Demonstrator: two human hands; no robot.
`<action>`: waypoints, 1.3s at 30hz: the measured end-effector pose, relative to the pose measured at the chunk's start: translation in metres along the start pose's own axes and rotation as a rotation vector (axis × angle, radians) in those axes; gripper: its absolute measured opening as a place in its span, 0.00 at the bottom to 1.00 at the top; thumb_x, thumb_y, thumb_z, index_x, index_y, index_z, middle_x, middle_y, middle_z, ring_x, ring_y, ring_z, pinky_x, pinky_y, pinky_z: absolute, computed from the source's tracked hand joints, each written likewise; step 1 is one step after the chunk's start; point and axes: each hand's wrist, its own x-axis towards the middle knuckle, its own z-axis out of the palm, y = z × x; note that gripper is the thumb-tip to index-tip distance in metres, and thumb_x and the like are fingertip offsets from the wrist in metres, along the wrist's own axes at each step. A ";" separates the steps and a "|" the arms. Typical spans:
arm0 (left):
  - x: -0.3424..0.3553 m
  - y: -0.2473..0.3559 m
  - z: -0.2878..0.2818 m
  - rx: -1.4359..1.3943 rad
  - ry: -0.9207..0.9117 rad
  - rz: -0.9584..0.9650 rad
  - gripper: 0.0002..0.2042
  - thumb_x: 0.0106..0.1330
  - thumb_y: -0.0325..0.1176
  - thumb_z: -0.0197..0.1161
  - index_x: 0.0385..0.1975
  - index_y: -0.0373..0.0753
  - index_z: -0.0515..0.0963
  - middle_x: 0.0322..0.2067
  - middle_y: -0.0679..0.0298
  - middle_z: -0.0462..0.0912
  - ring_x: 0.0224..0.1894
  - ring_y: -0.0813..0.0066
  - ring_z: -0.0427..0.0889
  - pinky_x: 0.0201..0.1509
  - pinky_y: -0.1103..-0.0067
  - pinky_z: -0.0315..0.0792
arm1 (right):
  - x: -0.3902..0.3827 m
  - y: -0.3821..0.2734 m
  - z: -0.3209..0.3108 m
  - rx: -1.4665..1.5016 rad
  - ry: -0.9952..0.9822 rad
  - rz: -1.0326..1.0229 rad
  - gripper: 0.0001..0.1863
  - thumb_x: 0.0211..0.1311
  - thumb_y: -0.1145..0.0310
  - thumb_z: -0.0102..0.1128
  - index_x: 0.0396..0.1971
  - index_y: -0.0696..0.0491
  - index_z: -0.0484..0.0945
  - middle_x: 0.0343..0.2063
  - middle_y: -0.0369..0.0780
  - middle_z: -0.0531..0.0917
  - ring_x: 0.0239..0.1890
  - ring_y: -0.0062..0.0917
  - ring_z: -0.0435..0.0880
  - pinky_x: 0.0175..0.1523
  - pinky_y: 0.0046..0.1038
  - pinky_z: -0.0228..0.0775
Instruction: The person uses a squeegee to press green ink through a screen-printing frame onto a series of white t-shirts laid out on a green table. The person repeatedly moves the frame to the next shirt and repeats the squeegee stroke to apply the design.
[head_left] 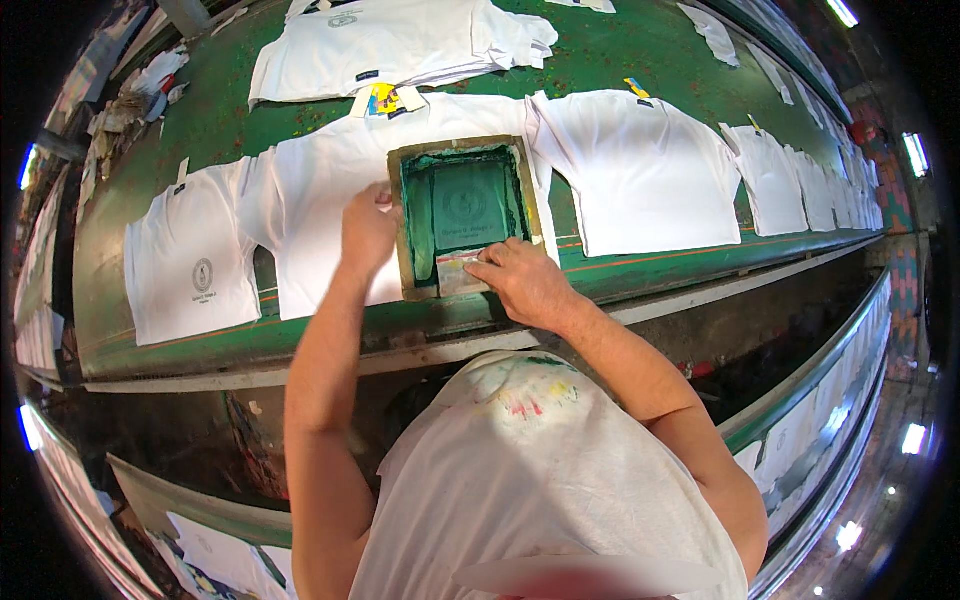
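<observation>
A screen printing frame (408, 262) with a wooden rim and green mesh lies on a white T-shirt (325, 190) in front of me. A round emblem with small lettering shows in the mesh. My left hand (370, 232) is closed on the frame's left side. Pinched in my right hand (522, 283) is a small flat squeegee (458, 274), which rests low inside the frame near its front edge. Its lower edge is partly hidden by my fingers. The printed T-shirt (190, 255) to the left bears a dark round emblem.
The long green table (200, 140) carries more white shirts: a plain shirt (645, 180) to the right, several beyond it, and a shirt pile (390, 50) at the far side. Its pale front edge (280, 377) runs before me. Another shirt-covered table (800, 430) stands at right.
</observation>
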 end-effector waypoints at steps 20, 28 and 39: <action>-0.082 -0.019 0.066 0.024 0.536 0.615 0.15 0.63 0.16 0.64 0.47 0.38 0.86 0.69 0.37 0.80 0.67 0.39 0.80 0.74 0.54 0.70 | -0.028 0.076 0.033 0.850 0.464 0.745 0.31 0.77 0.67 0.70 0.75 0.58 0.73 0.53 0.44 0.86 0.53 0.27 0.85 0.60 0.31 0.79; -0.096 0.015 0.086 -0.210 0.465 0.358 0.14 0.70 0.16 0.65 0.52 0.34 0.86 0.72 0.42 0.75 0.74 0.46 0.77 0.77 0.60 0.71 | -0.052 0.100 0.014 1.117 0.377 0.631 0.34 0.81 0.70 0.67 0.81 0.58 0.67 0.60 0.38 0.87 0.55 0.17 0.82 0.63 0.23 0.75; -0.090 0.198 0.297 -0.293 0.371 0.310 0.20 0.65 0.17 0.71 0.58 0.37 0.86 0.73 0.52 0.76 0.69 0.62 0.80 0.63 0.74 0.78 | -0.223 0.263 -0.084 1.241 0.747 0.535 0.34 0.82 0.70 0.62 0.81 0.66 0.64 0.72 0.46 0.79 0.74 0.26 0.76 0.79 0.30 0.65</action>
